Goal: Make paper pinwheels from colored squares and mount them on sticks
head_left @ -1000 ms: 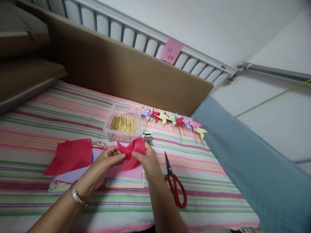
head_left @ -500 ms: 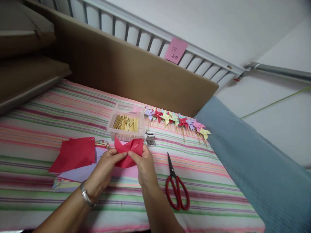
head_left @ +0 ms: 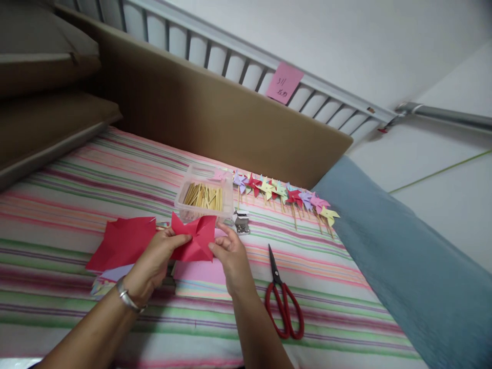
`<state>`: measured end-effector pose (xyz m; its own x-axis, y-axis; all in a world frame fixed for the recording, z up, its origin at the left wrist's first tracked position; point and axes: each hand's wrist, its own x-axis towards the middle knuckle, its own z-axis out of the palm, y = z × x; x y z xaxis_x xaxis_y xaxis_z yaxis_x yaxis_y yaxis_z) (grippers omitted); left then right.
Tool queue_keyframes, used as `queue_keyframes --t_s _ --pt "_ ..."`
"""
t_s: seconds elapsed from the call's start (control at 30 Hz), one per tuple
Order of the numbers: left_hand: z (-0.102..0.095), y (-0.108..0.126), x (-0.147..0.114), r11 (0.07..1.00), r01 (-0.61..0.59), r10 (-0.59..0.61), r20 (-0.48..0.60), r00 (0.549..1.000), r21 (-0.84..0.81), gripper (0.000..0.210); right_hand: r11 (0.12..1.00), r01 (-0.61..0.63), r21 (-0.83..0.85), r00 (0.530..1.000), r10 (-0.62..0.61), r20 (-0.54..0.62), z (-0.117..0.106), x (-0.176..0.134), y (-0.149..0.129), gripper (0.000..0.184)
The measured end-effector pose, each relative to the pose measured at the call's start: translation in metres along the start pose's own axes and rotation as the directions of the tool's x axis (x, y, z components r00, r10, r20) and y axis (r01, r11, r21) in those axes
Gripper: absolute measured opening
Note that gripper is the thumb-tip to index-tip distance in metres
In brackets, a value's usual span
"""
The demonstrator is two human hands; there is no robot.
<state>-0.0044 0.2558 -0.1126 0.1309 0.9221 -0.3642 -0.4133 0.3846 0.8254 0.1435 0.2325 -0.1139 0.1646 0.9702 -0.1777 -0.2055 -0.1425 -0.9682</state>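
Note:
A red paper square (head_left: 200, 230), cut and partly folded like a pinwheel, is held up in front of the clear box. My left hand (head_left: 159, 256) grips it from the left, thumb pressed near its middle and fingers behind. At the right edge, my right hand (head_left: 230, 253) pinches a lower corner with its thumb, the other fingers loosely curled. Beneath lies a stack of pink and other pastel paper (head_left: 202, 274). Beside my left hand rests a pile of red sheets (head_left: 123, 243) over lilac and yellow ones.
A clear plastic box (head_left: 184, 187) holds many thin wooden sticks (head_left: 203, 198). By it stands a small box of metal pins (head_left: 242, 225). Red-handled scissors (head_left: 283, 300) lie on the right. Finished paper pinwheels (head_left: 294, 197) line the back, before a brown board (head_left: 215, 113).
My right thumb has moved from the paper's middle out to its right edge, and the paper is more spread. My left thumb stays near the middle. The view has shifted slightly.

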Motion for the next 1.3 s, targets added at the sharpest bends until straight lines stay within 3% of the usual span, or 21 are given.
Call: queue_keyframes --t_s 0.13,0.2,0.3,0.4,0.5,0.67,0.83,1.1,1.2,1.3 --pt "-0.008 0.008 0.001 1.000 0.009 -0.009 -0.020 1.000 -0.020 0.012 0.943 0.181 -0.279 0.983 -0.176 0.040 0.000 -0.001 0.007 0.055" --pt "-0.012 0.011 0.003 0.999 0.011 -0.012 -0.026 1.000 -0.035 0.013 0.822 0.358 -0.443 0.931 -0.348 0.106 -0.001 -0.004 0.009 0.055" --pt "-0.017 0.014 0.004 0.998 0.008 -0.009 -0.017 1.000 -0.063 0.013 0.559 0.572 -0.600 0.802 -0.533 0.269 -0.003 -0.008 0.009 0.052" --pt "-0.020 0.017 0.006 0.997 0.008 -0.009 -0.011 1.000 -0.078 0.014 0.389 0.654 -0.649 0.723 -0.575 0.384 -0.005 -0.010 0.007 0.042" --pt "-0.023 0.017 0.007 0.997 0.008 -0.007 0.007 1.000 -0.081 0.014 0.305 0.691 -0.655 0.684 -0.571 0.455 -0.003 -0.011 0.006 0.034" --pt "-0.026 0.017 0.007 0.997 0.019 -0.017 0.035 0.999 -0.071 0.014 0.283 0.696 -0.660 0.677 -0.565 0.472 0.001 -0.011 0.008 0.029" --pt "-0.023 0.017 0.006 0.998 0.022 -0.020 0.049 0.999 -0.055 0.014 0.322 0.653 -0.685 0.712 -0.570 0.411 0.000 -0.012 0.007 0.030" --pt "-0.023 0.016 0.005 0.999 0.029 -0.027 0.058 0.998 -0.032 0.013 0.375 0.707 -0.599 0.685 -0.573 0.450 0.000 -0.014 -0.001 0.017" --pt "-0.021 0.015 0.004 1.000 0.024 -0.025 0.034 0.999 0.016 0.014 0.432 0.680 -0.592 0.722 -0.538 0.435 0.001 -0.014 -0.003 0.012" --pt "-0.015 0.014 0.002 0.998 0.036 -0.037 0.017 0.999 0.058 0.016 0.510 0.609 -0.608 0.786 -0.490 0.377 0.002 -0.015 -0.003 0.008"
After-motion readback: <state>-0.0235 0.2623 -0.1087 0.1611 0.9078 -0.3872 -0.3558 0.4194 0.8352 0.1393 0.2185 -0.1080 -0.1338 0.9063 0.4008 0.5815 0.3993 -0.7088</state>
